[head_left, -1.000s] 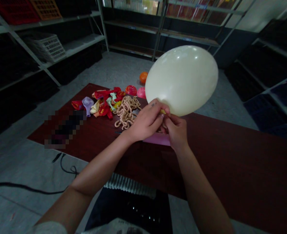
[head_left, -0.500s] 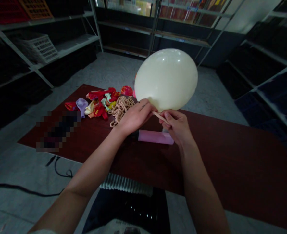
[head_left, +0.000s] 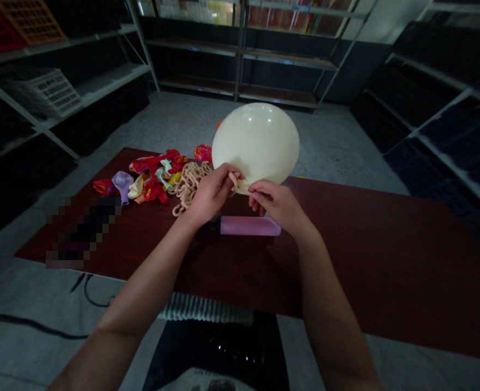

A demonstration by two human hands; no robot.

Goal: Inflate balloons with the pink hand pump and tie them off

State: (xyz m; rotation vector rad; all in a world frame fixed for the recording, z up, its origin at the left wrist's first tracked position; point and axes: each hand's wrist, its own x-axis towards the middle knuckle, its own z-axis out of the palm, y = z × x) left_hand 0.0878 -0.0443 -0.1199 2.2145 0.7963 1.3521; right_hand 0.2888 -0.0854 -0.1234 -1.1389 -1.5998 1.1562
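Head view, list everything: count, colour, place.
Table: 1, maroon, centre.
Inflated balloon: 1, cream, centre.
Strip: 1, beige, balloon's base.
Limp balloons: several, mixed, table's left.
Cord pile: 1, tan, table.
Cylinder: 1, pink, table.
Round thing: 1, red, behind cord.
Shape: 1, orange, behind inflated balloon.
Blurred patch: 1, dark, table's left.
Shelving: several, grey, background.
Crates: several, red, orange, white, left.
Cable: some, black, lower left.
Ribbed cloth: 1, pale, front.
Left hand: 1, at strip.
Right hand: 1, at strip.
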